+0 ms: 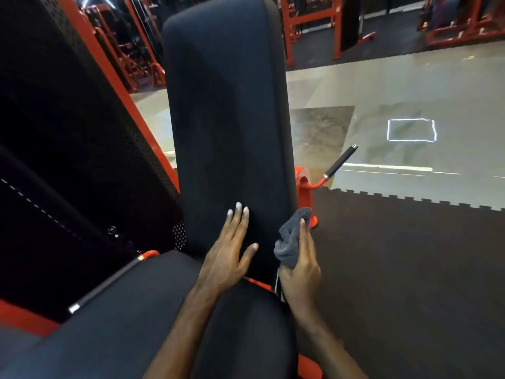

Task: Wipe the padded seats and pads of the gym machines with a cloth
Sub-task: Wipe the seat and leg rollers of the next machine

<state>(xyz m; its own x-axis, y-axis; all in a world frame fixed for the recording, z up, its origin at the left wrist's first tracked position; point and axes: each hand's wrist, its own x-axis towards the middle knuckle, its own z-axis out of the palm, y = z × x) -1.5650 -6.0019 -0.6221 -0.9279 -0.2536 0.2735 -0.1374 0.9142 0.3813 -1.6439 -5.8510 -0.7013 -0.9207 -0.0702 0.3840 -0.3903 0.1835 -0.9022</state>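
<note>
**Cloth at the edge of the back pad, ready for the wipe**

The left hand lies flat on the lower part of the upright back pad, its fingers straight and a little spread, holding nothing. The right hand grips the grey cloth, which is bunched up; the fingers curl around it and one finger lies straight along it. The cloth is just beside the right edge of the back pad, near its bottom. I cannot tell if it already touches the pad.

To do this step well, I think the cloth should be opened flatter, so that more of it meets the padding. Long strokes from top to bottom would then cover the whole pad, also the side edges and the gap where the back pad meets the seat pad. The left hand can steady the pad, but it should move away from the part to be wiped.

Counted here: one cloth, two hands, one back pad, one seat pad. Two black handles show, one on the right and one on the left. More orange machines stand far behind; their number I cannot tell.
</note>
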